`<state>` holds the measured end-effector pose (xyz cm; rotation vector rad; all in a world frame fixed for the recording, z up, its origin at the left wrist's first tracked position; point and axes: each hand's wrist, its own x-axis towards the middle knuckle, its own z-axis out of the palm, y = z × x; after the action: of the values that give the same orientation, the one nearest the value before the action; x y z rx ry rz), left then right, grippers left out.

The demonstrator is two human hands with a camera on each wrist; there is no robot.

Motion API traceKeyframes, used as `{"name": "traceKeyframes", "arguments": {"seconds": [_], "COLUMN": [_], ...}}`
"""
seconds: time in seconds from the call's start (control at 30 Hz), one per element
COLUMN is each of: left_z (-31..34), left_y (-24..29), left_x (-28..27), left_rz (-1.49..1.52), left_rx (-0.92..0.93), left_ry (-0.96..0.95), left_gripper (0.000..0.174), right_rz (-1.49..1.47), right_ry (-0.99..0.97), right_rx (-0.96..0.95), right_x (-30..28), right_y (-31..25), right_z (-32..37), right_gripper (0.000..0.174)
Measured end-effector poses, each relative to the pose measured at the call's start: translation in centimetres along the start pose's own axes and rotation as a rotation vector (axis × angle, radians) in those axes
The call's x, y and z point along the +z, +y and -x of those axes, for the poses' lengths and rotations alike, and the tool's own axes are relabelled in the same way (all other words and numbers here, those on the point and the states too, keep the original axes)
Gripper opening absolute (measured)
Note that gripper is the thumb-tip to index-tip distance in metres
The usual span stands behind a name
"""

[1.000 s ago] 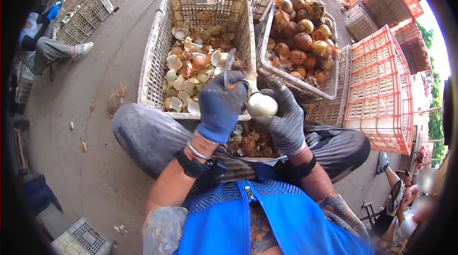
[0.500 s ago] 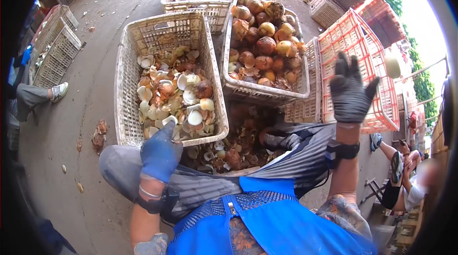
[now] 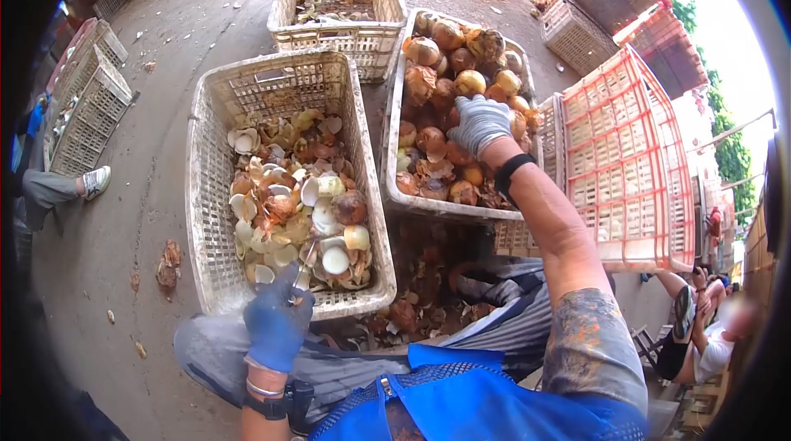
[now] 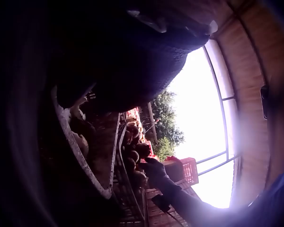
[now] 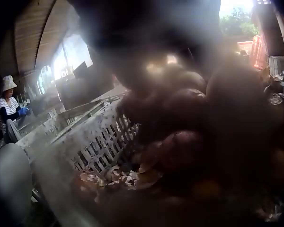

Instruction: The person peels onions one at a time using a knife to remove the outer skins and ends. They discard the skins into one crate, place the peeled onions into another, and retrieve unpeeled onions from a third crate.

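In the head view my left hand [image 3: 280, 324], in a blue glove, grips a small knife [image 3: 310, 256] beside the near rim of a peel crate [image 3: 350, 304]. The blade points up over the peels; in the left wrist view the knife [image 4: 88, 91] shows against dark surroundings. My right hand [image 3: 483, 124], in a grey glove, reaches down among brown-skinned onions [image 3: 432, 141] heaped in the crate [image 3: 461, 210] to the right. Its fingers bend over the onions, their tips hidden; I cannot tell whether they hold one. Onions [image 5: 180, 146] appear blurred below the hand in the right wrist view.
Behind the peel crate stands another plastic crate [image 3: 375, 41] with scraps inside. Red-netted crates [image 3: 626, 169] stand at the right. More peels [image 3: 404, 313] lie between my legs. One person [image 3: 700, 350] sits at the far right, and another [image 5: 9, 101] works in the background.
A peeled onion left my right hand and flew off to the right. That hand then swung back left into the onion crate. My left hand moved away to the left with the knife.
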<state>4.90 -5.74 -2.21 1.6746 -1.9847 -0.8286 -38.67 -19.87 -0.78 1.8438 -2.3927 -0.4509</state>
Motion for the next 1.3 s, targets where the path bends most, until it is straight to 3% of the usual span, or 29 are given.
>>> {"name": "traceKeyframes", "arguments": {"seconds": [0.13,0.3,0.4,0.43,0.5,0.57,0.6,0.67,0.73,0.77,0.8,0.87,0.9,0.97,1.03,1.1,1.13,1.23,1.3], "left_z": [-0.4,-0.6,-0.6,-0.7,-1.6,-2.8,-2.9,-2.5,-1.6,-1.1,-0.7,0.1,0.5,1.1,1.8,2.6,2.9,4.2,4.2], "left_y": [-0.8,-0.5,0.2,0.8,3.2,4.7,5.8,7.9,8.7,8.8,8.5,7.8,7.9,8.8,9.2,8.5,8.7,9.0,8.8], "left_x": [0.7,0.7,0.6,0.6,-0.2,0.2,0.8,1.6,1.1,0.4,0.2,0.1,-0.2,-1.2,-1.4,-0.4,-0.5,0.0,0.6], "left_rz": [-0.017,0.081,0.303,0.463,0.468,0.281,0.372,0.504,0.440,0.390,0.381,0.780,0.778,0.770,0.662,0.505,0.404,0.119,0.036], "left_rx": [0.043,0.059,0.070,0.101,0.109,0.631,0.616,0.586,0.569,0.553,0.549,0.479,0.480,0.444,0.400,0.483,0.531,0.577,0.592], "left_ry": [0.044,0.051,0.034,0.032,-0.023,0.132,0.117,0.100,0.090,0.072,0.079,-0.005,-0.002,-0.208,-0.211,0.009,0.073,0.144,0.169], "left_gripper": [0.044,0.047,0.052,0.055,0.059,0.062,0.065,0.069,0.072,0.073,0.073,0.071,0.071,0.066,0.062,0.058,0.057,0.063,0.067], "right_rz": [0.076,-0.103,-1.127,-1.121,-2.368,-2.540,-2.650,-2.642,-2.612,-2.615,-2.409,-1.976,-1.975,-2.294,-2.339,-2.311,-1.963,-2.056,-2.070], "right_ry": [0.098,0.096,0.057,0.058,-0.490,-0.526,-0.706,-0.776,-0.892,-0.903,-0.765,-0.487,-0.487,-0.439,-0.418,-0.415,-0.229,-0.238,-0.245], "right_rx": [0.087,0.094,0.257,0.255,0.162,0.330,0.207,0.208,0.185,0.172,0.028,-0.210,-0.214,-0.195,-0.200,-0.056,-0.067,0.003,-0.057], "right_x": [2.9,0.0,-0.8,-0.8,-1.0,-2.9,-4.8,-6.4,-7.7,-8.6,-9.6,-10.6,-10.1,-7.5,-5.2,-4.6,-5.2,-4.5,-4.1], "right_y": [-1.0,-0.1,0.0,0.2,-0.1,-2.4,-4.0,-5.9,-7.2,-7.4,-7.2,-6.9,-7.2,-7.8,-7.9,-8.3,-8.8,-9.2,-9.4], "right_z": [-2.2,-0.8,2.1,3.8,8.1,12.7,14.6,17.8,20.3,21.4,22.4,24.2,24.9,25.9,26.0,26.3,26.3,26.5,26.2], "right_gripper": [0.042,0.033,0.034,0.034,0.035,0.035,0.042,0.050,0.066,0.066,0.079,0.105,0.105,0.112,0.109,0.106,0.094,0.091,0.093]}}
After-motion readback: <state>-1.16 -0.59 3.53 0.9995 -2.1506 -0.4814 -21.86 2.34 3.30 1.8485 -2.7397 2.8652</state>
